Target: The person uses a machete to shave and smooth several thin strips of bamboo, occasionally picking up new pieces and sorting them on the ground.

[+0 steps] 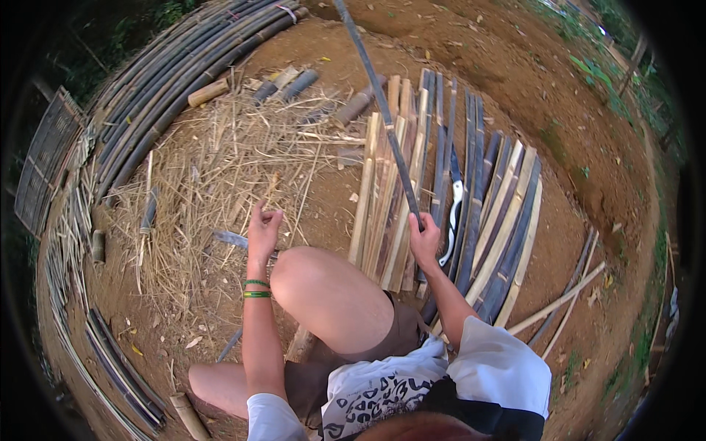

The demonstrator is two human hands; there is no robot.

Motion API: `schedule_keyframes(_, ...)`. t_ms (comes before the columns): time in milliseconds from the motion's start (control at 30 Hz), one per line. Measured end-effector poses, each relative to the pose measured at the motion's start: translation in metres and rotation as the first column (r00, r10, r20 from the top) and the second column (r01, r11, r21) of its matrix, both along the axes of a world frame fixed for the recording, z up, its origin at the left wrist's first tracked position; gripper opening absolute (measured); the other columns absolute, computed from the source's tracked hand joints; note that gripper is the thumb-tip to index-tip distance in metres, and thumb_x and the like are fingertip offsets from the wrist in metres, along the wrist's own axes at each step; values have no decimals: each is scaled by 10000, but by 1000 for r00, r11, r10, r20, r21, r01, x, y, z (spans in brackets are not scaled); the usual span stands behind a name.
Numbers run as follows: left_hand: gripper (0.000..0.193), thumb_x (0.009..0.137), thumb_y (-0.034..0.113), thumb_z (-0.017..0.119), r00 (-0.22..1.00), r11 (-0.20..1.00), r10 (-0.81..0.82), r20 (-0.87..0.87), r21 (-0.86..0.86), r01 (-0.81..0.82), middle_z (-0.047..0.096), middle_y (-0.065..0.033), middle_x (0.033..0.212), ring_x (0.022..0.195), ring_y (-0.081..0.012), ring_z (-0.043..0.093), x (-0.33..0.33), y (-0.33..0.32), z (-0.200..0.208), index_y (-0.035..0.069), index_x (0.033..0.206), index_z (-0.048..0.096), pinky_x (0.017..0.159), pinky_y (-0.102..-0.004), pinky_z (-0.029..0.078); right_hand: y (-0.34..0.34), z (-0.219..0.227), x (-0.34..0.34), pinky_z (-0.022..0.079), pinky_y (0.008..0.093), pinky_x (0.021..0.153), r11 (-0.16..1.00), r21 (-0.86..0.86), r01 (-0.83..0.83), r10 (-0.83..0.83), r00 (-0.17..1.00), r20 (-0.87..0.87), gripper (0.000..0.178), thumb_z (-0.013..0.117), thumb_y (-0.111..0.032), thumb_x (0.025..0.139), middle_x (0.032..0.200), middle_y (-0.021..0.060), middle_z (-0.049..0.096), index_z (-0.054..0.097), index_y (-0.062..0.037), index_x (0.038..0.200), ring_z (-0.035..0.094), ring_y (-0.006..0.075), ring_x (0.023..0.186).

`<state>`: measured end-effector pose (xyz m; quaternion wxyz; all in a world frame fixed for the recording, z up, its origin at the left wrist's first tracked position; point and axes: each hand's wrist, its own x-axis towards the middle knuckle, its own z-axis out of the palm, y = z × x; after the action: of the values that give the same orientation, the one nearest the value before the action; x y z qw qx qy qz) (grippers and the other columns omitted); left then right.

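My right hand [424,239] is closed round the lower end of a long dark bamboo strip [387,121], which slants up and away to the far left. Nothing shows in my left hand [265,229], which is raised before my knee with its fingers loosely bent and apart. A grey flat blade [232,239] lies by my left wrist, partly hidden behind it. Under and beyond my right hand, split bamboo strips [379,195] lie side by side on the ground. Among them rests a tool with a curved white handle [454,213] and a dark blade.
Bamboo shavings [213,176] cover the ground ahead and to the left. Long dark bamboo poles [176,84] are stacked at the far left. Short bamboo pieces [300,84] lie beyond the shavings. A bare earth bank [515,59] rises at the far right. Thin strips [62,257] line the left side.
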<state>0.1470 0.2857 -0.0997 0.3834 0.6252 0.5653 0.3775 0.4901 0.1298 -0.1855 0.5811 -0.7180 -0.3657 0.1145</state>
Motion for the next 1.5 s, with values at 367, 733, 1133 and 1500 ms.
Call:
schedule_keyframes(367, 626, 963, 293, 669, 970, 998, 26, 243, 50, -39, 695, -122, 1044, 994, -196, 629, -32, 5, 46, -24, 1449, 432, 918, -339, 479, 24, 32, -34, 383, 282, 524, 896, -109, -431, 430, 902, -29, 243, 783, -233, 864, 611, -6, 571, 686, -21, 929, 486, 70, 578)
schedule_keyframes(733, 774, 979, 541, 543, 586, 570, 369, 721, 322, -755, 478, -289, 1413, 1318, -362, 483, -338, -9, 258, -18, 1471, 333, 1123, -466, 375, 119, 218, -52, 411, 240, 473, 285, -273, -919, 957, 289, 26, 268, 600, -188, 988, 596, -6, 584, 704, -2, 826, 529, 59, 518)
schedule_keyframes(1133, 971, 899, 813, 277, 431, 745, -364, 826, 536, -397, 565, -170, 928, 871, -254, 563, -516, -253, 331, -90, 1205, 457, 784, -353, 489, 218, 221, -218, 485, 295, 600, -262, -327, -908, 958, -286, 27, 327, 614, -308, 983, 698, 28, 655, 699, -21, 852, 603, 110, 648)
schedule_keyframes(1500, 668, 944, 749, 386, 613, 166, 128, 779, 593, -788, 203, 60, 518, 435, -79, 199, -310, -377, 288, 159, 635, 337, 434, -247, 165, 144, -110, -282, 489, 529, 938, 219, -729, -649, 969, 54, 243, 584, 722, -315, 858, 1320, 213, 521, 508, -58, 1336, 581, 439, 1128)
